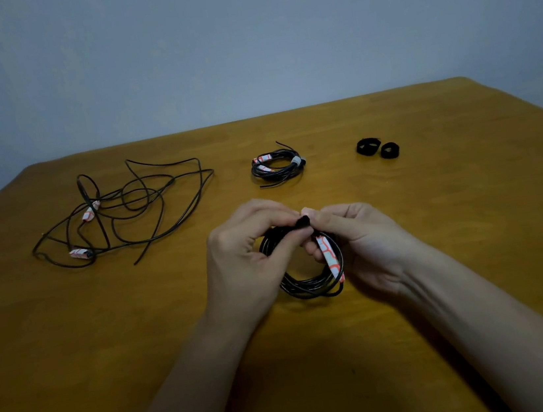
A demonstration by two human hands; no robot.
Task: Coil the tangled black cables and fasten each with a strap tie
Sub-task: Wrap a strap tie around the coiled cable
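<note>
Near the middle of the table (437,218), I see the coiled cable (311,282) held upright between both hands, its lower loops close to the wood (whether they touch it I cannot tell). At the top of the coil a black strap tie (302,222) wraps the strands. The left hand (246,261) pinches that strap tie between thumb and fingertips. The right hand (361,245) grips the coiled cable from the right, lower fingers curled through the loops, upper fingertips meeting the left ones at the tie. A white-and-orange label (330,257) runs along the coil's right side, by the right fingers. Farther off, past the hands, lies a finished coil (277,168) with a pale band round it. Far left sprawls the tangled cable (125,211), loose on the wood, two labels on it. Far right sit two spare strap ties (368,146), rolled into small rings, just beside each other
</note>
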